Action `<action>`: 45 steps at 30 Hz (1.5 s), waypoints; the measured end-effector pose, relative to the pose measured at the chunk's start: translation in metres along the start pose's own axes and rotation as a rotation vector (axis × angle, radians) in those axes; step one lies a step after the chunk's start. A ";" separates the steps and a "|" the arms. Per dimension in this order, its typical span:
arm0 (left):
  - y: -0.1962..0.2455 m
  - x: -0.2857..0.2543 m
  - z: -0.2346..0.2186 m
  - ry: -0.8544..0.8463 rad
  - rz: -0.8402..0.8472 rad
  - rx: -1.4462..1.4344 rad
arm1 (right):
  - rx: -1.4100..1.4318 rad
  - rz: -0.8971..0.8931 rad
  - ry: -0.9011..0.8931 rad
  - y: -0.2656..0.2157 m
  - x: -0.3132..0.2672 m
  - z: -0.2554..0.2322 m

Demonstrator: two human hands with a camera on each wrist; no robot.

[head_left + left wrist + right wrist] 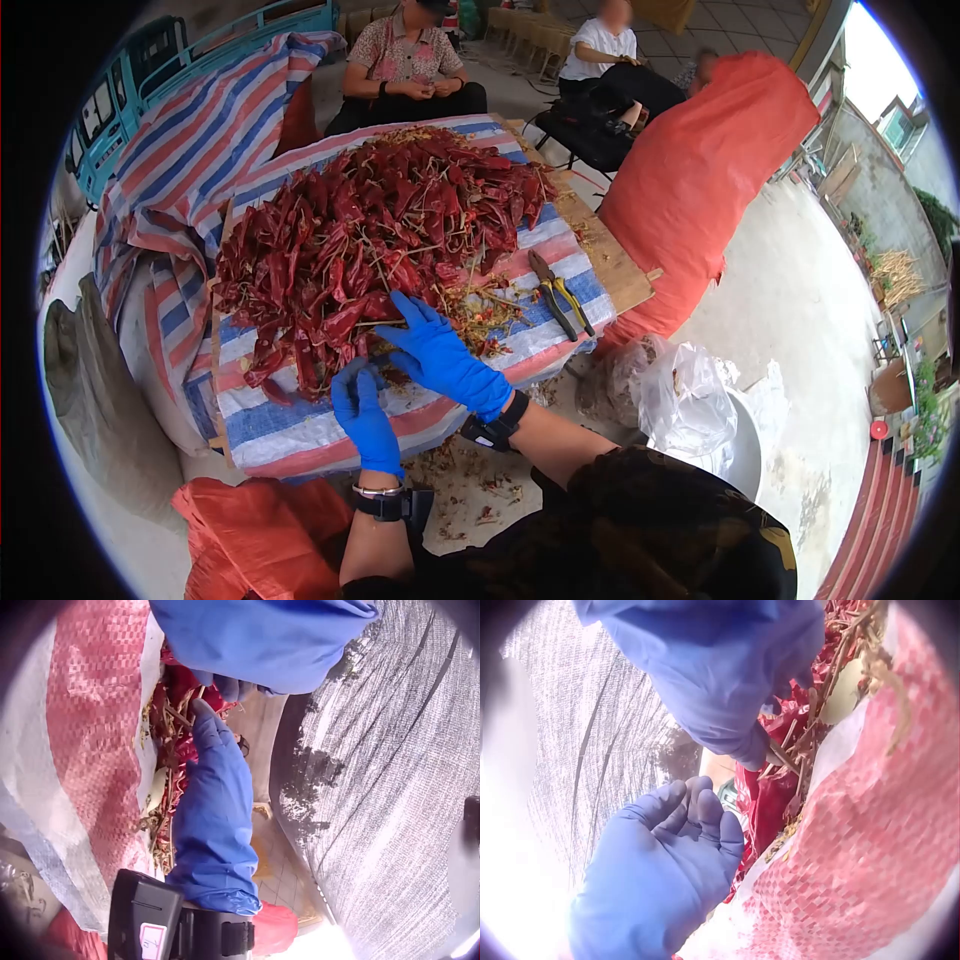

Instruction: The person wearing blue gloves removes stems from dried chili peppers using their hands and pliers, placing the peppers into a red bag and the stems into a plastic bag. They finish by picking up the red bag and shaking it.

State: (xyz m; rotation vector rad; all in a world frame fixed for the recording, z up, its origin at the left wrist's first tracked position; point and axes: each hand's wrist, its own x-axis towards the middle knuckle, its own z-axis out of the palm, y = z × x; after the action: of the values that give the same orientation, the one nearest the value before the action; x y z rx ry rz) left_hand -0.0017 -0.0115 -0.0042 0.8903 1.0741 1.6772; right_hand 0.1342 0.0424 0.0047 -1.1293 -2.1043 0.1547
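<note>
My right hand (445, 365), in a blue glove, reaches over the near edge of a pile of dried red chilies (385, 215). Its fingers spread out among the chilies, and the fingertips are right at a dry stem (784, 759) in the right wrist view. Beside it, my left hand (365, 415), also gloved in blue, is at the cloth's near edge. The right wrist view shows the left hand's palm, its fingers loosely curled with nothing in them. In the left wrist view, the right hand (214, 802) extends toward stems and red chilies, while the left glove fills the top.
Yellow-handled pliers (560, 295) lie on the striped cloth (300, 440), right of the pile. A tall red sack (710, 170) stands at the right, above a basin with plastic bags (685, 395). Another red sack (255, 535) is at lower left. Two people sit beyond the table.
</note>
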 end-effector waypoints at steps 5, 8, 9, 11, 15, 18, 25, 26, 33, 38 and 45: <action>-0.005 0.005 0.001 -0.009 0.024 -0.017 | -0.059 0.062 -0.021 0.004 0.006 0.010; -0.004 0.006 0.003 0.015 0.074 0.003 | -0.123 0.097 -0.041 0.003 0.006 0.010; -0.004 0.007 0.002 -0.009 0.052 -0.029 | -0.141 0.108 -0.045 0.003 0.006 0.010; 0.000 0.010 0.003 -0.037 0.037 -0.059 | -0.143 0.088 -0.002 0.002 0.006 0.012; -0.001 0.013 0.005 0.005 0.085 -0.017 | -0.006 0.044 0.204 0.014 0.001 0.013; 0.002 0.014 0.010 0.007 0.065 -0.009 | 0.026 0.070 0.248 0.014 0.000 0.002; -0.004 0.015 0.024 -0.111 0.099 -0.041 | 0.684 0.251 0.071 0.002 -0.006 -0.025; -0.005 0.015 0.025 -0.113 0.098 -0.044 | 0.749 0.332 0.023 0.001 -0.010 -0.022; -0.016 0.020 0.023 -0.156 -0.055 -0.055 | 1.066 0.370 -0.022 0.001 -0.012 -0.025; -0.019 0.020 0.022 -0.111 -0.273 -0.065 | 0.928 0.326 -0.131 0.007 -0.017 -0.021; -0.026 0.026 0.016 -0.057 -0.095 -0.031 | 0.735 0.378 -0.127 -0.002 -0.005 -0.038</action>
State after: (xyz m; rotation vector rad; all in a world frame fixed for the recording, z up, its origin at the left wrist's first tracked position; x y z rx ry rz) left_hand 0.0124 0.0218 -0.0205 0.8494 1.0340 1.5773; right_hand 0.1596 0.0291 0.0304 -1.0416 -1.6678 1.1014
